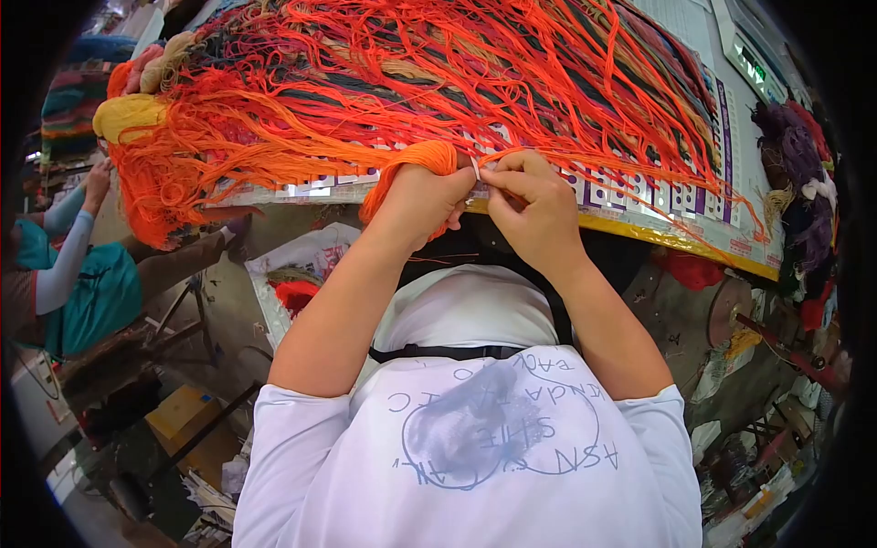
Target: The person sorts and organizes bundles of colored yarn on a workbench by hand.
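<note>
My left hand [422, 203] is closed around a thick bundle of orange yarn [422, 157] that loops over its knuckles. My right hand [534, 203] pinches a thin strand of orange yarn [498, 153] right beside the left hand, fingertips touching at the edge of a long sample card board [639, 196]. Many orange and dark yarn strands [438, 64] lie spread across that board above both hands.
A person in a teal top with light sleeves [78, 265] works at the left. A white sack with yarn [297, 274] sits on the floor below. Purple and dark yarn hanks [799, 173] hang at the right, with a cardboard box [183, 411] at lower left.
</note>
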Motion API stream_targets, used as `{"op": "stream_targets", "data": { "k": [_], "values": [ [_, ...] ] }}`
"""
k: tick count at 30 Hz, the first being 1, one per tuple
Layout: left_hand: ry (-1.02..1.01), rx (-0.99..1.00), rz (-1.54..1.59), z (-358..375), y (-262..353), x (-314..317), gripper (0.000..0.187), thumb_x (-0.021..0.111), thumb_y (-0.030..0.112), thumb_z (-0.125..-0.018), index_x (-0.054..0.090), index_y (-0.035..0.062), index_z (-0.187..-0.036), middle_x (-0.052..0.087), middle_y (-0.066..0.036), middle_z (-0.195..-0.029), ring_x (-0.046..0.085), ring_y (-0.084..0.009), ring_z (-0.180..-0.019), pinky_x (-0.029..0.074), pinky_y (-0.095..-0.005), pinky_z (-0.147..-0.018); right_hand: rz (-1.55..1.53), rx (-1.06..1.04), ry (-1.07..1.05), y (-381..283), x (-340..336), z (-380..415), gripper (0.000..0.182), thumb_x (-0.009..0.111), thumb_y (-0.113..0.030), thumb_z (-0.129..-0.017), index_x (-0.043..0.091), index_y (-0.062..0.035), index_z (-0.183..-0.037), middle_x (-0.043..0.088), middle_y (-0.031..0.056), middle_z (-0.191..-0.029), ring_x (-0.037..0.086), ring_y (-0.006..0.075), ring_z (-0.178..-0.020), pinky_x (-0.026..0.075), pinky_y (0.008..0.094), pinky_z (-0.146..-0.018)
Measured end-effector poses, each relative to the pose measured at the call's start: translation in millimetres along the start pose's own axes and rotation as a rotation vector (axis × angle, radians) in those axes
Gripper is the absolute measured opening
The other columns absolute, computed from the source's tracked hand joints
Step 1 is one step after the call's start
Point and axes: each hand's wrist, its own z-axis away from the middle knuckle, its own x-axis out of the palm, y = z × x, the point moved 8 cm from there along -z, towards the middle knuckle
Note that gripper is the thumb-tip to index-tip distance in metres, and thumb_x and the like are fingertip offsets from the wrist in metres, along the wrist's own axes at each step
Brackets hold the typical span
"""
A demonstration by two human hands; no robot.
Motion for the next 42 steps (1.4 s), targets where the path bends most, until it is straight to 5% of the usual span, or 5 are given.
{"op": "stream_targets", "data": {
  "k": [13, 23, 30, 33, 42],
  "values": [
    [0.253, 0.273, 0.636, 30.1, 35.6, -131.4, 0.012, 0.046, 0.016, -0.089, 0.052, 0.0058, -0.086, 0.053, -0.007, -0.070, 0.055, -0.0180, -0.073, 0.046, -0.0314, -0.065, 0.385, -0.052, -0.100, -14.3, 10.2, -6.0, 0.008, 0.059, 0.000, -0.074, 0.058, -0.0014, -0.081, 0.054, 0.0112, -0.086, 0.059, 0.0281, -0.076, 0.049, 0.0397, -0.063],
    [-0.428, 0.227, 0.677, 13.3, 43.2, -34.0, 0.018, 0.051, 0.001, -0.085, 0.053, 0.0031, -0.103, 0.063, -0.016, -0.097, 0.064, -0.0182, -0.067, 0.053, -0.0314, -0.070, 0.182, -0.025, -0.154, -18.9, 4.5, -18.7, 0.010, 0.058, -0.006, -0.080, 0.049, -0.0025, -0.084, 0.057, 0.0116, -0.078, 0.058, 0.0260, -0.070, 0.045, 0.0366, -0.057],
    [-0.063, 0.424, -0.121, -8.6, 30.1, -27.7, 0.012, 0.060, 0.006, -0.083, 0.048, 0.0071, -0.082, 0.051, -0.001, -0.071, 0.054, -0.0107, -0.055, 0.043, -0.0247, -0.047, -0.101, 0.180, -0.248, 10.4, 13.7, -21.3, 0.013, 0.055, -0.008, -0.084, 0.048, -0.0015, -0.093, 0.059, 0.0129, -0.071, 0.061, 0.0267, -0.071, 0.046, 0.0360, -0.063],
    [0.131, 0.339, 0.301, 13.3, 49.9, -94.7, 0.014, 0.060, 0.010, -0.086, 0.049, 0.0099, -0.078, 0.049, 0.003, -0.065, 0.049, -0.0085, -0.057, 0.041, -0.0235, -0.050, 0.053, 0.146, -0.247, 10.9, 12.4, -22.3, 0.015, 0.056, -0.007, -0.081, 0.049, -0.0014, -0.092, 0.059, 0.0130, -0.071, 0.060, 0.0277, -0.070, 0.046, 0.0372, -0.064],
    [0.887, 0.478, 0.140, 68.5, 109.4, -303.1, 0.015, 0.048, 0.017, -0.095, 0.050, 0.0082, -0.107, 0.059, -0.009, -0.103, 0.058, -0.0151, -0.070, 0.047, -0.0242, -0.059, 0.111, 0.126, -0.165, 11.2, 13.4, -20.2, 0.012, 0.058, -0.006, -0.077, 0.052, -0.0022, -0.088, 0.058, 0.0102, -0.065, 0.059, 0.0252, -0.062, 0.046, 0.0362, -0.058]
  ]
}}
